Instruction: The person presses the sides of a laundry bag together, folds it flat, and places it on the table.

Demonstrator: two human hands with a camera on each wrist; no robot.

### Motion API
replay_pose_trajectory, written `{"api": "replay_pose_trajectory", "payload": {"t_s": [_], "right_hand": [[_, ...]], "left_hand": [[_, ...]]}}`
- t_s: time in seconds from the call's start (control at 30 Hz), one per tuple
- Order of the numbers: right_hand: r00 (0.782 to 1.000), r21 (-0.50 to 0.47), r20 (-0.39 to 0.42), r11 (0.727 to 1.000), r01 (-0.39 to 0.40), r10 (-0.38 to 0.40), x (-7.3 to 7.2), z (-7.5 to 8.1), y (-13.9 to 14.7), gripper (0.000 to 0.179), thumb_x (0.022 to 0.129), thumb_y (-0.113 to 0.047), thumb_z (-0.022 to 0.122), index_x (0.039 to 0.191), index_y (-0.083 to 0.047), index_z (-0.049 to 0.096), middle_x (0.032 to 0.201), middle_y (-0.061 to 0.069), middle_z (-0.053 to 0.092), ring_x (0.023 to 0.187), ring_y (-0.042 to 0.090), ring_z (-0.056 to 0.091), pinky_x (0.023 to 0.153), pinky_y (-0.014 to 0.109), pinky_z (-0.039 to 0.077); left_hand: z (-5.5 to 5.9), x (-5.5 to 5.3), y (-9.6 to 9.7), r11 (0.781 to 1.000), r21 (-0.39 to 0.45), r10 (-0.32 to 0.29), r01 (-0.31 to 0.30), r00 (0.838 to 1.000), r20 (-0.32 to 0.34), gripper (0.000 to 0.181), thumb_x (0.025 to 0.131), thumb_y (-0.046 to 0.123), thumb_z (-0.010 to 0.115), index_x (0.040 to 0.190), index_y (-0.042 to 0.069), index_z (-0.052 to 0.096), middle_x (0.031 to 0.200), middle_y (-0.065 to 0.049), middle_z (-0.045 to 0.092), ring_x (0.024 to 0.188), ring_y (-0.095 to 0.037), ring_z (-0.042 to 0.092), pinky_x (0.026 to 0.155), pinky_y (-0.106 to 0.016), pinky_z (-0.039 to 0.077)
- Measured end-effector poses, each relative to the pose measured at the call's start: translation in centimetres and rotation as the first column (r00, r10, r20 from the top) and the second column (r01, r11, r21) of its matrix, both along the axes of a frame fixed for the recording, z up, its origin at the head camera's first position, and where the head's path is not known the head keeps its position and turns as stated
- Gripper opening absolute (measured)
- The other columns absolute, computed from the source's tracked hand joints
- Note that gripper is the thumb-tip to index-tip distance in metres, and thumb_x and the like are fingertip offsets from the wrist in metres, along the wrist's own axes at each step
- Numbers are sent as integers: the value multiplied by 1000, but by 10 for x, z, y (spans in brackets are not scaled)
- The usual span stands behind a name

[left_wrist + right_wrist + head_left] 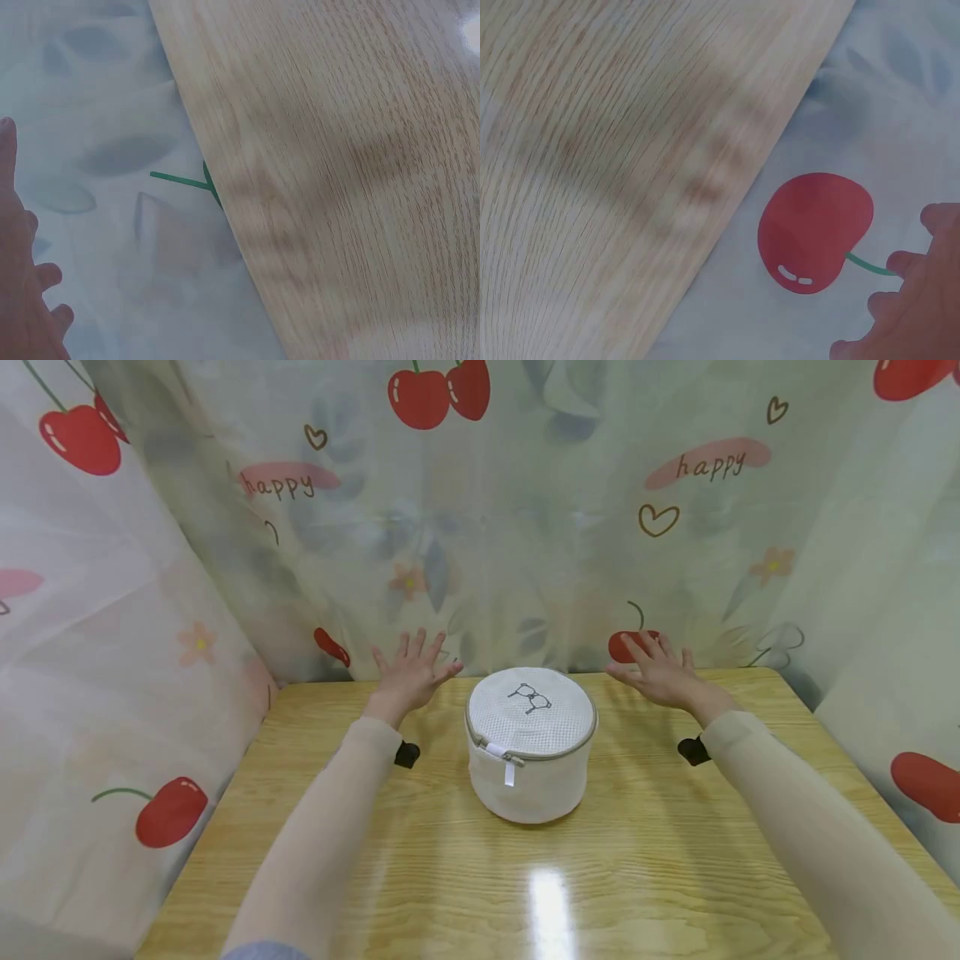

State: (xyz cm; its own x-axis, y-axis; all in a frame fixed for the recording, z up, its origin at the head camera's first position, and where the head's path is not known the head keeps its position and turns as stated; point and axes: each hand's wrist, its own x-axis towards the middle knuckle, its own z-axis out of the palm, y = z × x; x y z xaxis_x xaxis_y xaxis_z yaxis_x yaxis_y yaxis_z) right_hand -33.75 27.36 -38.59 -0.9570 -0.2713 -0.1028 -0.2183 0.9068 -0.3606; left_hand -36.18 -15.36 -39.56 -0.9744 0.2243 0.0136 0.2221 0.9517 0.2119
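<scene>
A round white fabric case (528, 789) stands upright on the wooden table, its mesh lid bearing a drawing of glasses. A zipper (517, 760) runs round the lid's edge, with a white tab hanging at the front. To the left of the case, my left hand (411, 681) is held up with fingers spread, holding nothing. My right hand (663, 677) is raised on the other side, fingers also spread and nothing in it. Both hands are apart from the case, near the table's back edge. Each wrist view shows only part of its hand, at the frame's side.
The wooden table (420, 877) carries the case near its back edge. A curtain (487, 543) printed with cherries, hearts and "happy" hangs behind and along both sides. Dark wrist pieces (407, 754) sit under the cuffs. A bright glare lies on the tabletop in front.
</scene>
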Motion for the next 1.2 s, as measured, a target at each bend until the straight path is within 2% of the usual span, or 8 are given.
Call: {"api": "replay_pose_trajectory", "payload": {"t_s": [0.13,0.3,0.47,0.63,0.83,0.97,1.2], "right_hand": [[1000,3,1,1000,-5,5,4,2,1,92,105,-69,37,168,-10,5,171,28,-7,154,54,-13,112,79,-12],[1000,-9,3,1000,-24,24,5,3,1,91,105,-67,38,168,-10,4,170,29,-7,153,53,-15,112,79,-12],[999,-17,12,999,-34,34,7,4,-1,90,106,-67,38,168,-11,4,171,27,-8,154,52,-16,113,78,-13],[998,-75,-11,995,-63,63,10,3,-3,92,105,-68,40,168,-10,6,171,27,-5,153,54,-15,112,78,-13],[995,-159,-21,983,-97,95,13,1,-5,94,104,-69,39,168,-8,7,171,27,-4,152,56,-14,112,77,-16],[995,-161,-25,982,-102,100,18,7,-10,91,106,-64,41,167,-6,10,171,28,-2,153,55,-12,113,77,-13],[992,-173,-44,977,-123,117,13,1,-9,94,103,-72,39,169,-12,9,172,24,-2,155,51,-13,113,77,-13]], "left_hand": [[1,3,1,1000,3,0,0,1000,-2,82,105,70,35,169,26,12,175,-12,2,160,-39,-4,112,-80,-13],[3,7,0,999,-34,2,-2,1000,4,86,102,76,29,169,29,8,175,-11,1,160,-39,-4,113,-79,-11],[3,9,-3,1000,-16,-10,11,1000,17,85,102,75,30,169,28,8,175,-12,1,160,-39,-5,112,-79,-13],[0,9,-6,999,-23,-22,23,1000,15,83,104,72,32,169,28,8,175,-13,3,160,-39,-4,112,-80,-10],[2,16,-8,999,7,-34,34,999,0,83,104,73,31,169,26,11,175,-13,6,160,-40,1,113,-81,-4],[5,22,-7,999,32,-43,44,999,-12,83,104,72,31,169,25,12,174,-14,8,159,-40,2,113,-82,-3],[5,26,-6,996,64,-59,59,998,-3,84,102,75,28,169,28,8,175,-12,7,159,-40,2,113,-82,-2]]}}
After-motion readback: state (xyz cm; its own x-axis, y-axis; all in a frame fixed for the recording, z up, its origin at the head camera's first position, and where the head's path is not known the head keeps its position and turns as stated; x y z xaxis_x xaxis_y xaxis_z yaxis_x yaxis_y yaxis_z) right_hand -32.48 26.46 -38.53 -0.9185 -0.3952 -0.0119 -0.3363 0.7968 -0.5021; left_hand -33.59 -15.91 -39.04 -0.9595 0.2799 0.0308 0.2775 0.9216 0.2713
